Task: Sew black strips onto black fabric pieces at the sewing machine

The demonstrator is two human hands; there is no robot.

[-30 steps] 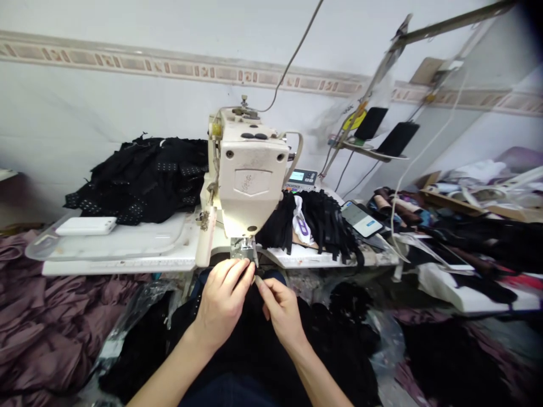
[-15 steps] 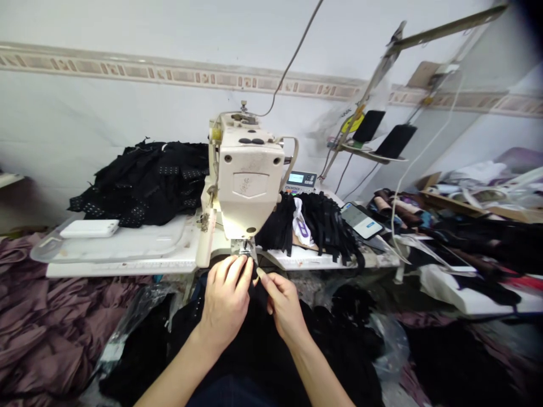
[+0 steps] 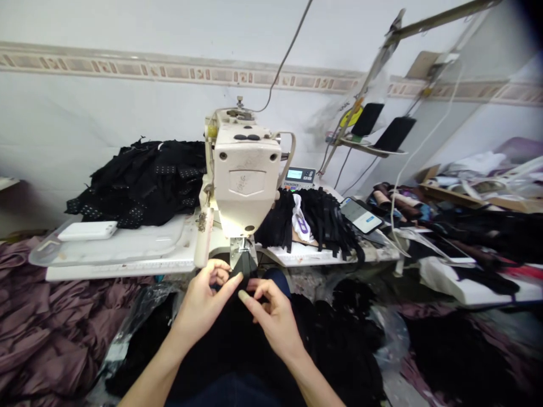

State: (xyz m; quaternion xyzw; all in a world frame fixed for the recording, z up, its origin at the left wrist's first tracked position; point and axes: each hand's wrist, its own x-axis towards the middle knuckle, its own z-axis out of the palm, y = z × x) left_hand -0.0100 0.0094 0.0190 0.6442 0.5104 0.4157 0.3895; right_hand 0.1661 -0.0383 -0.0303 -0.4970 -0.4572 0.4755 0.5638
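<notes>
An off-white industrial sewing machine head (image 3: 246, 181) stands straight ahead, with its metal presser foot (image 3: 240, 251) over a strip of black fabric (image 3: 244, 267). Just below the foot, my left hand (image 3: 203, 302) has its fingers curled and spread, with the thumb tip against the black fabric. My right hand (image 3: 271, 316) is next to it, fingers apart, close to the same fabric. A mass of black cloth (image 3: 237, 353) lies across my lap beneath both hands.
A heap of black fabric with hook-and-eye tape (image 3: 148, 183) sits left of the machine on the white table (image 3: 119, 257), near a white power bank (image 3: 87, 230). Black strips (image 3: 322, 217) and a phone (image 3: 360, 216) lie to the right. Mauve cloth (image 3: 42, 333) covers the lower left.
Both hands have opened and drawn back a little from the presser foot. Their fingers no longer pinch the black fabric, which now shows under the foot.
</notes>
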